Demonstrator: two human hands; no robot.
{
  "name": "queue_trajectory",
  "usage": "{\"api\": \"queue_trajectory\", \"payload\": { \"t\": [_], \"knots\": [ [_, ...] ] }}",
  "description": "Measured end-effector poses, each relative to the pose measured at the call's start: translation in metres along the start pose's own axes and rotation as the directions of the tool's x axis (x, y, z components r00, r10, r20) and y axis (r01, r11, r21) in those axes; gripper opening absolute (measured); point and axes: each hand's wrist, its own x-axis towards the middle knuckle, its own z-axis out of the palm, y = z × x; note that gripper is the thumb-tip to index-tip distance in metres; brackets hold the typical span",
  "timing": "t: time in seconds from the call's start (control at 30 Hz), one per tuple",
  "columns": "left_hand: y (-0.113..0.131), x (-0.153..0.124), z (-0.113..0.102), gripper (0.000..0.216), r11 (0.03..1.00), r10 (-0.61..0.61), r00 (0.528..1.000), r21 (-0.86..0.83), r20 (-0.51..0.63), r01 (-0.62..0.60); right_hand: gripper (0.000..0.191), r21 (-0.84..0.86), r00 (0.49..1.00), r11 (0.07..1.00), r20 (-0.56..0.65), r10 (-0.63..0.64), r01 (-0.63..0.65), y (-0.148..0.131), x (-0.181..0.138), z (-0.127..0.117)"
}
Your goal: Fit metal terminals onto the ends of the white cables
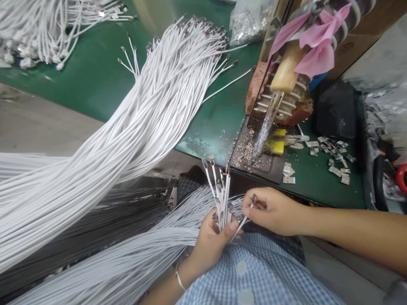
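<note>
My left hand [213,237], with a bracelet at the wrist, is closed round a small bunch of white cables [225,190]. Their metal connector ends fan upward above the fist. My right hand [276,211] is to the right of the bunch and pinches one white cable [244,220] just below its small metal connector [253,198]. That cable's lower part runs down to the left hand. Behind the left hand, a large bundle of white cables [152,241] spreads out to the left. Both hands are just above a blue checked garment [254,271].
A thick bundle of white cables [133,114] drapes over the green table [92,80]. A soldering iron [273,114] with a wooden handle leans over a dark tray [246,159]. Loose metal connectors [333,152], a yellow-handled tool [280,142] and a bag of parts [249,21] lie about.
</note>
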Motion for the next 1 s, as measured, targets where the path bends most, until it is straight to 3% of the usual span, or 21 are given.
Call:
{"api": "queue_trajectory", "payload": {
  "t": [0.3, 0.47, 0.63, 0.77, 1.0],
  "knots": [
    [0.012, 0.004, -0.001, 0.02, 0.996, 0.067, 0.986, 0.065, -0.153, -0.057, 0.006, -0.064, 1.0, 0.998, 0.017, -0.006, 0.007, -0.008, 0.0, -0.002],
    [0.022, 0.003, 0.001, 0.019, 0.999, 0.042, 0.995, 0.009, -0.092, -0.041, 0.007, -0.057, 0.998, 0.997, 0.039, -0.057, 0.06, -0.011, -0.003, -0.003],
    [0.029, 0.0, 0.0, 0.017, 0.999, -0.003, 0.998, 0.038, 0.057, 0.001, 0.009, -0.209, 0.984, 0.962, 0.019, -0.176, 0.176, -0.007, -0.006, -0.005],
    [0.029, 0.0, 0.002, 0.016, 0.997, -0.014, 0.999, 0.077, 0.046, 0.01, 0.009, -0.229, 0.976, 0.951, -0.015, -0.218, 0.209, -0.007, -0.006, -0.004],
    [0.036, 0.004, 0.011, 0.016, 0.991, 0.031, 1.0, 0.134, -0.002, -0.031, 0.012, -0.122, 0.989, 0.985, -0.069, -0.129, 0.12, -0.01, -0.008, 0.001]
  ]
}}
